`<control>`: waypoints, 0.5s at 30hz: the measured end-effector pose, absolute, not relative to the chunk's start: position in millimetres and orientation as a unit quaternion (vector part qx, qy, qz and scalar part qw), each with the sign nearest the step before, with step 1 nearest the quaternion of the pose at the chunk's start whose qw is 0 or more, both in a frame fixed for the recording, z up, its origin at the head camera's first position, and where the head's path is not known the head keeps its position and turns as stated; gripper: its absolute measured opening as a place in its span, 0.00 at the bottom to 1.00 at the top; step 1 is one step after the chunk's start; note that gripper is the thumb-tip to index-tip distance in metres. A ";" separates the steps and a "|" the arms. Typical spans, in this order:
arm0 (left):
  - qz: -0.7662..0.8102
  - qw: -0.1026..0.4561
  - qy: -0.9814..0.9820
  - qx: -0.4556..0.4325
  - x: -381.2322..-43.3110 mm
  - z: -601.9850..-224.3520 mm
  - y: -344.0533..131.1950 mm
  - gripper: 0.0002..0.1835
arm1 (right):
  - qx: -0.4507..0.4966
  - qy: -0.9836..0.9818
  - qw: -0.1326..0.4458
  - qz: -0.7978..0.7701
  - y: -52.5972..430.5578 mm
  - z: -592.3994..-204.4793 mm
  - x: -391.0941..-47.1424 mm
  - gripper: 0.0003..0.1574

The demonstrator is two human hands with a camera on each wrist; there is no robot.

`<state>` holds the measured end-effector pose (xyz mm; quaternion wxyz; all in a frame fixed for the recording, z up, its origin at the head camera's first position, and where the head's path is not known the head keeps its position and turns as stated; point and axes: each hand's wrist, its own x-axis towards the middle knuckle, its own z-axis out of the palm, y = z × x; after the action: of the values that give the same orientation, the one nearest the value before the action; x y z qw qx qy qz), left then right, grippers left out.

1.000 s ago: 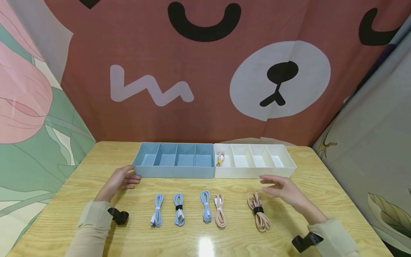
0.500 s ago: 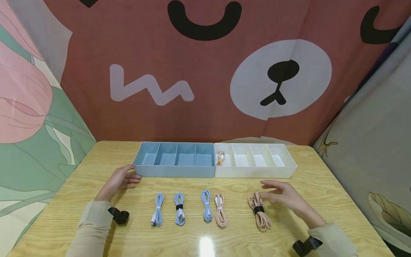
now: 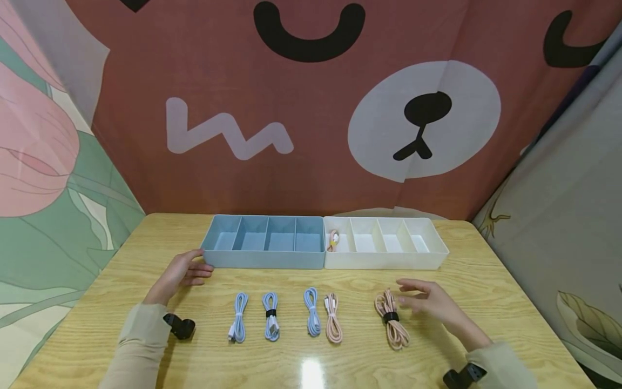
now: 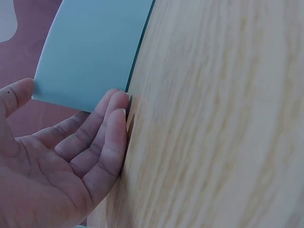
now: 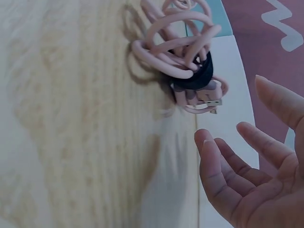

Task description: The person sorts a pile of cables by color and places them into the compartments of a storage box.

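My left hand [image 3: 177, 275] touches the left end of the blue divided box [image 3: 264, 260]. In the left wrist view its thumb [image 4: 19, 95] meets one corner of the box, with the other fingers loosely bent by the lower edge. To the right, my right hand [image 3: 432, 302] hovers beside a thick pink cable bundle [image 3: 397, 334] bound with a black strap. The right wrist view has a gap between the fingertips and this bundle [image 5: 178, 47]. Nothing is in that hand. Left of the bundle lie a thin pink cable [image 3: 333, 327] and a blue cable [image 3: 312, 313].
Two more blue cables, one plain-tied [image 3: 238, 319] and one black-strapped [image 3: 271, 319], lie further left. A white divided box [image 3: 386, 262] adjoins the blue one, with a small pink cable [image 3: 333, 241] in its leftmost compartment. A printed curtain [image 3: 311, 183] hangs behind the wooden table [image 3: 194, 356].
My right hand has lowered from near the white box's front toward me, alongside the thick pink cable bundle. The left hand stays at the blue box.
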<state>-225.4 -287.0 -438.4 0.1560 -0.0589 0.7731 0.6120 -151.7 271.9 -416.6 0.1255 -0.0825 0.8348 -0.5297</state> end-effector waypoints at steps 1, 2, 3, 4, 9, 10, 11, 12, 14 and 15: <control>0.611 0.156 0.773 -0.061 -225.1 -437.7 -286.4 0.42 | -0.080 0.835 0.127 -0.530 271.9 -418.4 -151.5 0.36; 0.612 0.155 0.773 -0.063 -224.9 -437.4 -285.9 0.42 | -0.079 0.834 0.130 -0.530 271.8 -420.1 -151.4 0.36; 0.612 0.155 0.773 -0.062 -225.2 -437.5 -286.0 0.43 | -0.079 0.834 0.133 -0.530 271.5 -421.7 -151.1 0.36; 0.611 0.155 0.773 -0.063 -225.4 -437.8 -285.8 0.43 | -0.079 0.833 0.135 -0.530 271.2 -423.3 -150.9 0.36; 0.615 0.154 0.771 -0.060 -226.5 -439.5 -285.9 0.45 | -0.085 0.834 0.153 -0.524 268.6 -428.8 -150.2 0.36; 0.615 0.155 0.770 -0.066 -226.5 -439.5 -285.7 0.44 | -0.087 0.834 0.157 -0.522 268.0 -429.5 -150.3 0.36; 0.615 0.155 0.770 -0.066 -226.5 -439.4 -285.7 0.44 | -0.088 0.834 0.161 -0.521 267.6 -430.2 -150.4 0.36; 0.617 0.154 0.769 -0.069 -226.1 -438.8 -285.5 0.44 | -0.091 0.833 0.165 -0.520 267.1 -430.8 -150.4 0.37; 0.614 0.154 0.771 -0.065 -225.5 -437.7 -285.1 0.43 | -0.095 0.832 0.170 -0.520 266.2 -431.6 -150.5 0.38; 0.612 0.154 0.774 -0.061 -224.8 -436.6 -284.7 0.43 | -0.097 0.831 0.171 -0.520 265.7 -431.9 -150.5 0.39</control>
<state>-224.8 -284.7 -436.6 0.1543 -0.0611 0.7736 0.6115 -150.5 265.7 -431.9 0.1712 -0.0968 0.8311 -0.5203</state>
